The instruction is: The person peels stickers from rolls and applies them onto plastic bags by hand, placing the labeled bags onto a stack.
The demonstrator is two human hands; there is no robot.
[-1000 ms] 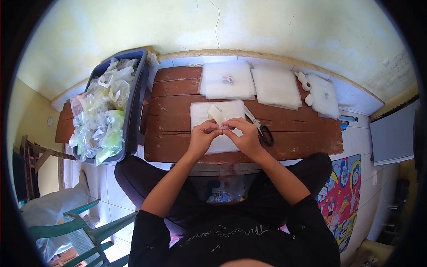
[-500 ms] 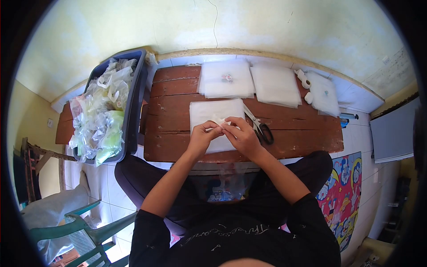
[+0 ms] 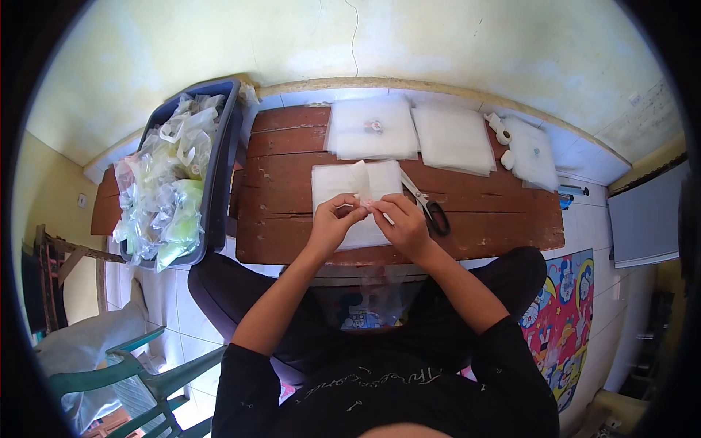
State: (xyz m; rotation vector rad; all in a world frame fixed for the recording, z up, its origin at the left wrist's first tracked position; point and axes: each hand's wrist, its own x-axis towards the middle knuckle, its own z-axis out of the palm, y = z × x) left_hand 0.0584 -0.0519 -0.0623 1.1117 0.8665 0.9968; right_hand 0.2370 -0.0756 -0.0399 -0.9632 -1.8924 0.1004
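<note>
A small strip of whitish paper or tape (image 3: 360,179) stands up between my hands, above a stack of white translucent sheets (image 3: 332,186). My left hand (image 3: 339,219) pinches its lower end between thumb and fingers. Close beside it, my right hand (image 3: 399,222) is closed at the fingertips on the same piece, where something small and pinkish shows; its shape is too small to make out. Scissors with black handles (image 3: 437,217) lie just right of the stack, their blades reaching its edge.
Further stacks of clear sheets (image 3: 372,139) (image 3: 454,140) (image 3: 531,157) line the back of the brown wooden table (image 3: 285,168). White rolls (image 3: 504,136) sit between two of them. At the left, a dark bin (image 3: 231,120) holds filled plastic bags. A green chair (image 3: 157,379) stands lower left.
The strip dipped down behind my fingers half a second ago and now stands upright again. My fingertips have shifted slightly around it, with the right hand's fingers a little more extended.
</note>
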